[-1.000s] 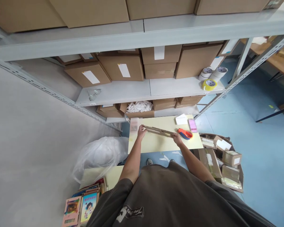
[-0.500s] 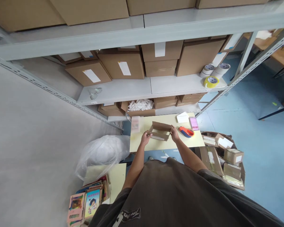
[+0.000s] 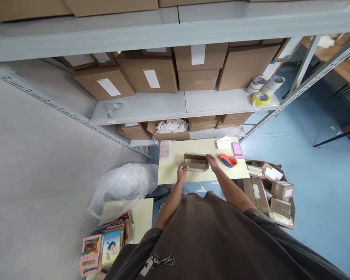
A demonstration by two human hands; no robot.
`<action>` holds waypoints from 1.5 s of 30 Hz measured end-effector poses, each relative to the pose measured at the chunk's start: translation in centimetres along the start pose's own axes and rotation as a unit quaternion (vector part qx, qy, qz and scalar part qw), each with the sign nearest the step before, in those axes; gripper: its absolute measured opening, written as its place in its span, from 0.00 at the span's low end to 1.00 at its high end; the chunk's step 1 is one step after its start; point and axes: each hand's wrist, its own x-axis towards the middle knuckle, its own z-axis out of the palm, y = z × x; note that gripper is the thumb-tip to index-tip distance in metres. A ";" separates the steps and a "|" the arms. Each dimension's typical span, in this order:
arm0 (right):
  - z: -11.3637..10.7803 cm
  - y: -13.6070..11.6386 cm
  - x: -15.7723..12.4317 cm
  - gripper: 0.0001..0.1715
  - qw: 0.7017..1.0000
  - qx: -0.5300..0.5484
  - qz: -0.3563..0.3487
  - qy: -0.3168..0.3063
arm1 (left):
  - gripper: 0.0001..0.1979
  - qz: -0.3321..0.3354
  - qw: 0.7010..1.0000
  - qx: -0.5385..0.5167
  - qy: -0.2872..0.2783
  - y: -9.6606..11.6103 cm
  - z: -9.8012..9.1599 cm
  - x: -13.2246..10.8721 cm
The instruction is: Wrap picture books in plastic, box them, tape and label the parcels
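Note:
A small open cardboard box (image 3: 196, 167) is held over the pale yellow table (image 3: 172, 177), its inside facing up. My left hand (image 3: 182, 172) grips the box's left end, fingers closed on the wall. On the opposite end, my right hand (image 3: 212, 162) has its fingers closed around the upper right corner. To the right of the box lies an orange and blue tape dispenser (image 3: 228, 160). White paper slips (image 3: 223, 142) and a pink pad (image 3: 237, 150) are behind it. A pinkish plastic-wrapped packet (image 3: 165, 149) rests at the table's left edge.
Grey shelving (image 3: 151, 105) with cardboard boxes (image 3: 147, 74) rises beyond the table; tape rolls (image 3: 260, 98) sit on it. A large carton of small boxes (image 3: 268, 190) stands on the floor at right. At left are a clear plastic bag (image 3: 125, 186) and picture books (image 3: 111, 247).
The box's raised far flap has come down into line with its walls, so the box now looks squarer. Both hands stay at its ends. The camera view has shifted slightly.

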 end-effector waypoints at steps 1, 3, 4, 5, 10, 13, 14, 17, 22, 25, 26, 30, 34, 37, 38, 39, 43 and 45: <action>0.1 -0.3 0.0 0.31 1.000 0.008 0.005 -0.009 | 0.13 -0.004 1.000 0.019 0.005 0.1 0.1 0.0; 0.2 -0.6 -0.2 0.31 0.999 0.025 0.005 -0.023 | 0.11 -0.024 0.997 0.071 0.023 0.5 0.4 0.2; 0.2 -0.7 -0.4 0.31 0.999 0.030 0.000 -0.025 | 0.10 -0.037 0.994 0.096 0.033 0.7 0.5 0.3; 0.2 -0.6 -0.7 0.31 0.999 0.031 -0.004 -0.024 | 0.10 -0.048 0.991 0.116 0.040 0.8 0.6 0.4; 0.4 0.5 -2.2 0.36 0.999 -0.030 0.002 -0.015 | 0.31 -0.023 0.991 0.133 0.023 1.4 0.6 0.7; 0.9 1.1 -2.2 0.37 0.998 -0.057 0.012 -0.006 | 0.40 0.027 0.986 0.158 -0.036 1.6 0.1 1.2; 1.1 1.2 -2.1 0.37 0.998 -0.063 0.015 -0.001 | 0.39 0.040 0.983 0.170 -0.061 1.7 -0.1 1.5; 1.5 1.4 -1.7 0.36 0.997 -0.080 0.012 0.019 | 0.37 0.065 0.971 0.197 -0.115 1.7 -0.5 2.5; 2.0 1.6 -1.0 0.35 0.989 -0.144 -0.004 0.031 | 0.49 0.064 0.959 0.231 -0.150 0.9 -0.5 3.1; 2.2 1.2 -0.8 0.33 0.982 -0.186 -0.023 0.021 | 0.50 0.067 0.953 0.255 -0.153 0.4 -0.4 2.6; 2.2 1.0 -0.8 0.33 0.979 -0.201 -0.037 0.020 | 0.48 0.070 0.952 0.258 -0.151 0.4 -0.4 2.5; 0.7 -0.2 -1.1 0.33 0.960 -0.255 -0.113 0.028 | 0.43 0.078 0.945 0.280 -0.149 0.8 -0.5 1.9; -4.3 -1.0 -1.3 0.35 0.944 -0.289 -0.152 0.044 | 0.42 0.079 0.934 0.320 -0.139 1.5 -0.3 1.9; -9.6 -0.9 -1.2 0.35 0.939 -0.294 -0.163 0.072 | 0.43 0.081 0.925 0.345 -0.136 2.2 -0.1 2.0; -11.4 -0.8 -1.1 0.35 0.939 -0.292 -0.164 0.080 | 0.43 0.084 0.923 0.350 -0.136 2.4 -0.1 2.0; -13.1 -0.6 -1.0 0.35 0.940 -0.289 -0.163 0.086 | 0.42 0.084 0.921 0.355 -0.136 2.6 -0.1 2.0; -18.3 0.7 0.2 0.34 0.945 -0.278 -0.147 0.094 | 0.41 0.058 0.916 0.375 -0.130 2.9 0.1 2.1; -19.5 1.6 1.0 0.31 0.947 -0.277 -0.144 0.080 | 0.40 0.049 0.917 0.377 -0.125 3.0 0.2 2.2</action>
